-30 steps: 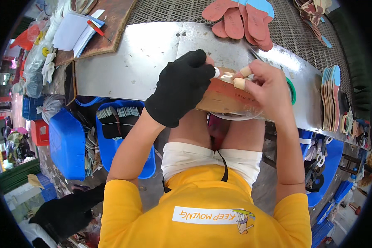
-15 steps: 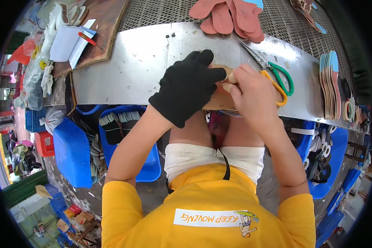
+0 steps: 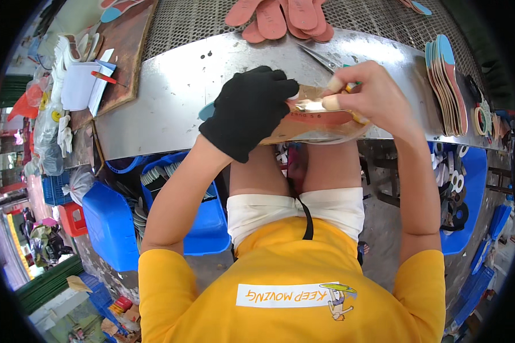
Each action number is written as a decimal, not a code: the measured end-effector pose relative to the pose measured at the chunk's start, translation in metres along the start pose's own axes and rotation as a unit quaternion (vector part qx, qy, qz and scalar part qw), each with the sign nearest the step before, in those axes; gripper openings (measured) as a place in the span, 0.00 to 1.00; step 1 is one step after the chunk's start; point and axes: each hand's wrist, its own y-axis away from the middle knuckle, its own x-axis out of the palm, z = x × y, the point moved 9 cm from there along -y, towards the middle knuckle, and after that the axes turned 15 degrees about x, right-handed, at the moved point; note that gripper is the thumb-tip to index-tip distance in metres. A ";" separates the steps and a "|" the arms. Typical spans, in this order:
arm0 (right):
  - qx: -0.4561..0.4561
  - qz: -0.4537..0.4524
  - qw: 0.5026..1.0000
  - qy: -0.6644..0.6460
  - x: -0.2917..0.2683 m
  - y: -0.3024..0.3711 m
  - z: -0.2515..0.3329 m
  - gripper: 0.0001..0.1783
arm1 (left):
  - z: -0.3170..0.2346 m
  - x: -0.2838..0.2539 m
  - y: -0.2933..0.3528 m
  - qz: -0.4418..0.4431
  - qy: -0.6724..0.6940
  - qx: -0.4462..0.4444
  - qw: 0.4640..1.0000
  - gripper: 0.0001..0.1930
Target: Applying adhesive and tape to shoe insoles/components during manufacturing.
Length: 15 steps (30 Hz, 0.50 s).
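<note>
In a black glove, my left hand (image 3: 249, 111) is closed round an insole (image 3: 321, 118) held above the metal bench edge. The insole's reddish side shows right of the glove, and a blue end sticks out on its left. Glossy clear film (image 3: 311, 106) catches the light along the insole. My right hand (image 3: 372, 97), with pale finger covers on thumb and forefinger, pinches at the film's right part. Brownish see-through material lies around the insole. Scissors (image 3: 319, 57) with green and yellow handles lie on the bench, their handles mostly hidden behind my right hand.
Reddish insoles (image 3: 272, 20) lie piled on the mesh at the back. A row of insoles (image 3: 445, 86) stands at the right beside tape rolls (image 3: 482, 120). Blue bins (image 3: 111, 228) sit below the bench. A red-handled tool (image 3: 104, 77) rests on papers at left.
My right hand has moved right and up, away from the glove, uncovering the glossy film and the reddish insole. The view has shifted, so the bench things sit further left and higher.
</note>
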 end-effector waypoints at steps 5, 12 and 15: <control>-0.165 -0.108 0.980 0.040 -0.010 0.028 -0.007 0.06 | -0.001 0.005 0.000 0.049 -0.034 -0.041 0.997 0.10; -0.213 -0.128 0.968 0.047 0.002 0.031 -0.020 0.07 | -0.024 0.010 -0.004 -0.004 -0.116 0.011 0.993 0.09; -0.212 -0.147 0.961 0.098 0.002 0.031 -0.020 0.07 | -0.031 0.009 -0.010 -0.021 -0.121 0.024 0.992 0.09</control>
